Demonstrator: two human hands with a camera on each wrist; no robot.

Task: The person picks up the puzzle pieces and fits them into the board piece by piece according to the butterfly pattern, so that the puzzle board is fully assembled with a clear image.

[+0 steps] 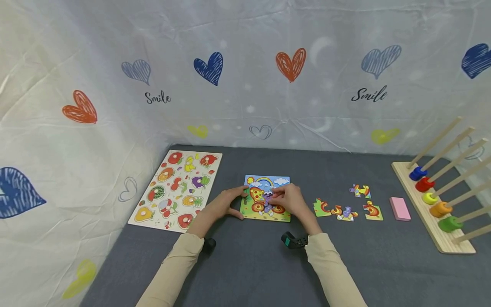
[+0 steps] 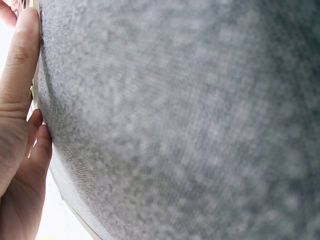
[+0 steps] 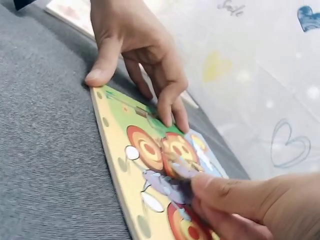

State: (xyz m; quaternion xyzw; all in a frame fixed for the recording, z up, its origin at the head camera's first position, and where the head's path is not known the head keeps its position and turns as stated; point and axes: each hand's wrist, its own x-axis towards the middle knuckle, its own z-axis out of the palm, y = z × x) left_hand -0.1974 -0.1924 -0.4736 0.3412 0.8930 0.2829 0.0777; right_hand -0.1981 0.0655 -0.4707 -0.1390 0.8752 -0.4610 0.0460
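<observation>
Backdrop (image 1: 245, 30): "Smile", upper left, upper right.
Left hand (image 1: 222, 204): spread against puzzle board (image 1: 249, 211), centre.
Right hand (image 1: 290, 199): pinching blurred piece (image 3: 181, 168).

The left hand (image 3: 137, 42) touches the colourful puzzle board (image 3: 135, 180).

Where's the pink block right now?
In the head view, the pink block lies toward the right side of the dark tabletop, between the nearest loose puzzle piece and the wooden peg board.

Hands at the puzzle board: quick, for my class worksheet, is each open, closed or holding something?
Left hand: open, touching the puzzle board at its left side.
Right hand: closed, pinching a puzzle piece.
</observation>
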